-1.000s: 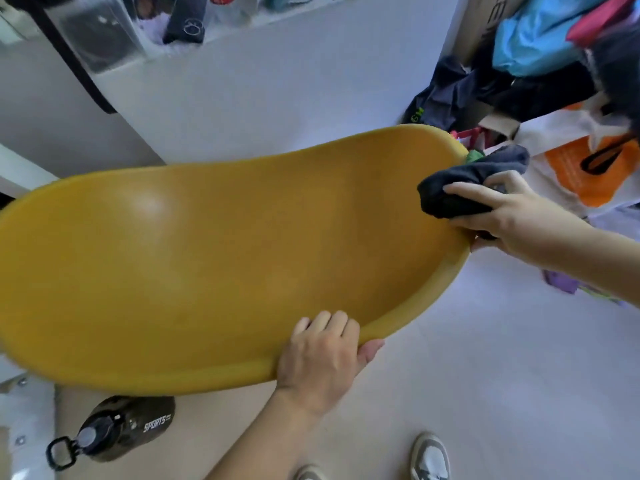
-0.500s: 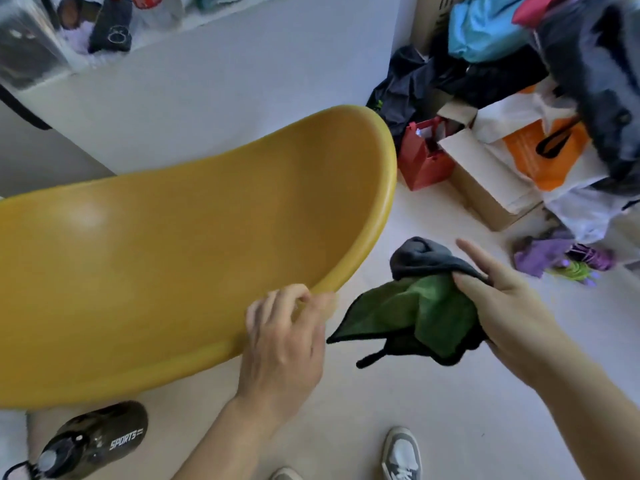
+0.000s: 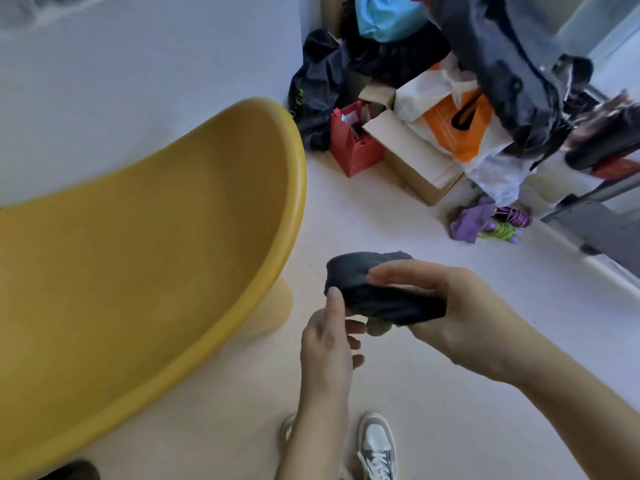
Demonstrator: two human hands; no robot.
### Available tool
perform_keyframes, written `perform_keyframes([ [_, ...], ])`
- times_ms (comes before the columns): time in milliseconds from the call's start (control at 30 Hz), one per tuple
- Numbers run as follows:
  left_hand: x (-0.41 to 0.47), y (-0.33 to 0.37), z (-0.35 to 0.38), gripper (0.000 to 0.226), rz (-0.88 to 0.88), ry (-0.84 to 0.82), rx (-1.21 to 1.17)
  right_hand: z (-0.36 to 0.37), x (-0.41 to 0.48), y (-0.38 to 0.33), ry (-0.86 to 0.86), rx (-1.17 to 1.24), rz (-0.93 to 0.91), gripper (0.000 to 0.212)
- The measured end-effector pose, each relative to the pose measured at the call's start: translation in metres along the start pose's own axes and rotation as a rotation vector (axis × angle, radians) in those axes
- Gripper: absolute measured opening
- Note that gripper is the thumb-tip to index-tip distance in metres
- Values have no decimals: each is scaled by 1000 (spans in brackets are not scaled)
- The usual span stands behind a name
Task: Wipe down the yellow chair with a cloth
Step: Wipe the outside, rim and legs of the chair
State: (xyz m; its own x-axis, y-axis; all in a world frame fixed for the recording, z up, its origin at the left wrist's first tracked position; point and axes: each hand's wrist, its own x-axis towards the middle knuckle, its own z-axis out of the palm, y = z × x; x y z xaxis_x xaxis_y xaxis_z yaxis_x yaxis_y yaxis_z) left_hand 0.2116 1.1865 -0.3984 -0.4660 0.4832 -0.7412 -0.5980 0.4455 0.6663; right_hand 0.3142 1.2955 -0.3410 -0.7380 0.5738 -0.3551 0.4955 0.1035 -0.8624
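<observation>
Both hands had left the yellow chair [image 3: 138, 254], at frame left. Mid-frame, the right hand [image 3: 460, 313] gripped the bunched cloth [image 3: 377, 289]; the left hand [image 3: 325, 341] touched its end with the thumb, grip unclear. Probably refolding before wiping again.

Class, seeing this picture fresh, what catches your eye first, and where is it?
The large glossy yellow plastic chair fills the left. At centre, the right hand grips a bunched dark cloth, the left hand touching its end. A red paper bag stands behind, upper middle.
</observation>
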Motion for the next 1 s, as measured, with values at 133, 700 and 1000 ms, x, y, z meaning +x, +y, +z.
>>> perform_keyframes([
  [133, 26, 0, 2, 20, -74, -116, -318, 7, 16, 19, -185, 275, 75, 77],
  [700, 157, -32, 60, 19, 276, 88, 258, -70, 219, 138, -330, 283, 13, 44],
  [1000, 215, -44, 72, 30, 610, 302, 221, -14, 276, 163, -196, 507, -99, 19],
])
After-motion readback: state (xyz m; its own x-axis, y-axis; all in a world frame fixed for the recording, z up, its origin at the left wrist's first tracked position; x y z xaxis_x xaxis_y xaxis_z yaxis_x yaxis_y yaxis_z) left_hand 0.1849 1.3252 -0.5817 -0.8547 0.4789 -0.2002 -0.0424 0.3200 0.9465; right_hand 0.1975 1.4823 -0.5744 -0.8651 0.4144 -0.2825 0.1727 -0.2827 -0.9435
